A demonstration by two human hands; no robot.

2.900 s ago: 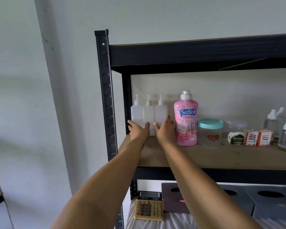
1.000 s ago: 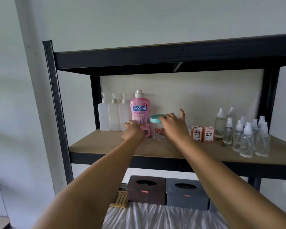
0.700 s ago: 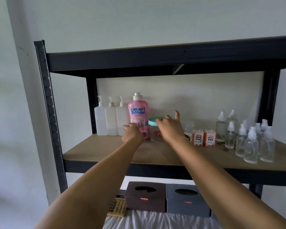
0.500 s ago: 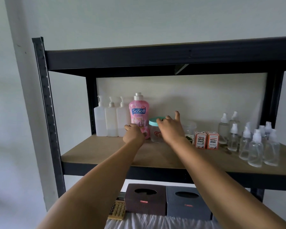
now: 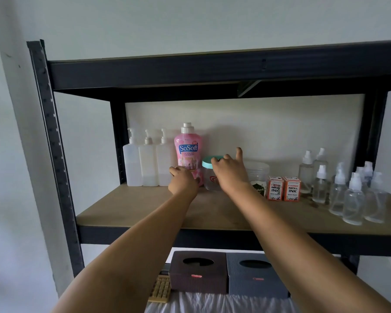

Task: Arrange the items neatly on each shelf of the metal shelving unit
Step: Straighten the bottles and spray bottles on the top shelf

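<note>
— Shelving unit (image 5: pixel 54 141) status: which step is this?

— Tidying the back row of the middle shelf (image 5: pixel 145 208), I'd say. The left hand (image 5: pixel 182 181) has its fingers curled against the foot of the pink SoSoft bottle (image 5: pixel 188 152). The right hand (image 5: pixel 229 171) grips the teal-lidded jar (image 5: pixel 210 177), fingers hooked over the lid, one finger sticking up.

— So neither hand is spread wide?

— No, both are curled on their items. Outward from them: three white pump bottles (image 5: pixel 148 163) stand in line to the left; to the right a clear tub (image 5: pixel 257 175), two ink boxes (image 5: pixel 283 188), then loose spray bottles (image 5: pixel 348 193).

— Next move?

— Probably sliding the jar snug beside the pink bottle, keeping both upright.
</note>
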